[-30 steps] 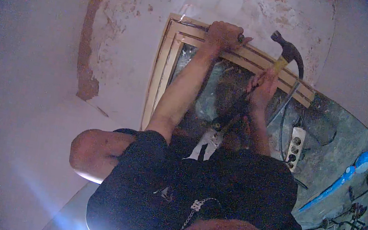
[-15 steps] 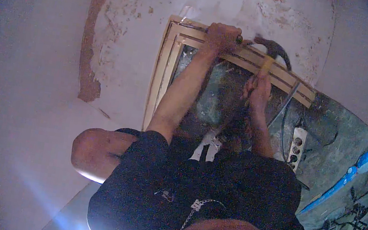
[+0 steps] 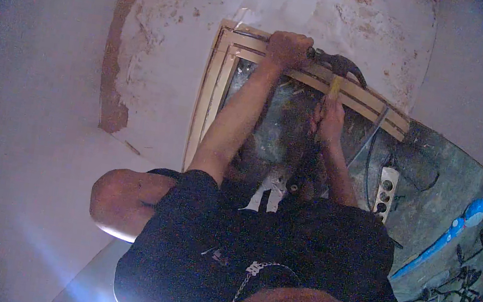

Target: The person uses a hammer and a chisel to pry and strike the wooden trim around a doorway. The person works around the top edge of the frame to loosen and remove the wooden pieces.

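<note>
My left hand [image 3: 288, 50] is closed in a fist over the top rail of a light wooden frame [image 3: 363, 97]. It grips a hand tool whose dark, rounded handle end [image 3: 311, 53] sticks out on the right; its other end is hidden. Closed round the yellow handle [image 3: 334, 85] of a claw hammer, my right hand [image 3: 327, 123] is lower and to the right. The hammer's dark head [image 3: 341, 65] lies over the rail, its face at or very near the tool's end, its claw pointing right.
A patchy plastered wall [image 3: 262, 2] rises behind the frame. On the grey floor [image 3: 421, 232] to the right are a white power strip [image 3: 385, 193] with a dark cable, a long blue object [image 3: 444, 244] and dark clutter [image 3: 462, 293]. A grey strip [image 3: 369, 137] leans against the frame's right part.
The hammer has swung left, its head coming up to the end of the tool in my left hand. My right hand has shifted slightly left with it; my left hand stays almost in place.
</note>
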`<state>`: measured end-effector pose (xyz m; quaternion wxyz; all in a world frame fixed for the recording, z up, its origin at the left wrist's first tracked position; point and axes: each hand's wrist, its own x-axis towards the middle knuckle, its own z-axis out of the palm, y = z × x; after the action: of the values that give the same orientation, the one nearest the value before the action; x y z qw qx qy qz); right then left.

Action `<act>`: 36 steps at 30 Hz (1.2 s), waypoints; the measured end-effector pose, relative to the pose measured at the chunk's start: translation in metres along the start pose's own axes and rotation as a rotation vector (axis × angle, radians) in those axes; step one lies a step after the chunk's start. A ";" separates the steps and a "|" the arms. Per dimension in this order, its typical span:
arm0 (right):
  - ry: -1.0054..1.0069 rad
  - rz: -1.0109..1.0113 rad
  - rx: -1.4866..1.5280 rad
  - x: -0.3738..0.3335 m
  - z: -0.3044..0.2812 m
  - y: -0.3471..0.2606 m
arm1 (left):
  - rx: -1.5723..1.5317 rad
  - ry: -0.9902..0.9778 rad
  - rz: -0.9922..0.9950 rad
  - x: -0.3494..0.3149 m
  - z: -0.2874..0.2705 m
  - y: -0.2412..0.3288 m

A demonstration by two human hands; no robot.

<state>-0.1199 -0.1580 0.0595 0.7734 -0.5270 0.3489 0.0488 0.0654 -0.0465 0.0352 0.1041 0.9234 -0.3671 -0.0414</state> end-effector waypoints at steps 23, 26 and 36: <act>-0.060 -0.044 0.058 -0.003 0.015 0.010 | -0.048 -0.030 0.103 -0.008 -0.001 -0.016; -0.006 0.014 0.129 -0.002 0.008 0.009 | -0.039 -0.058 0.102 -0.009 0.002 -0.017; -0.122 0.042 0.180 -0.019 0.021 0.005 | -0.093 0.038 0.106 -0.022 -0.005 -0.018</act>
<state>-0.1258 -0.1325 0.0712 0.8361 -0.4442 0.3151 0.0655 0.0618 -0.0180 0.0360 0.1558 0.8975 -0.4110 -0.0350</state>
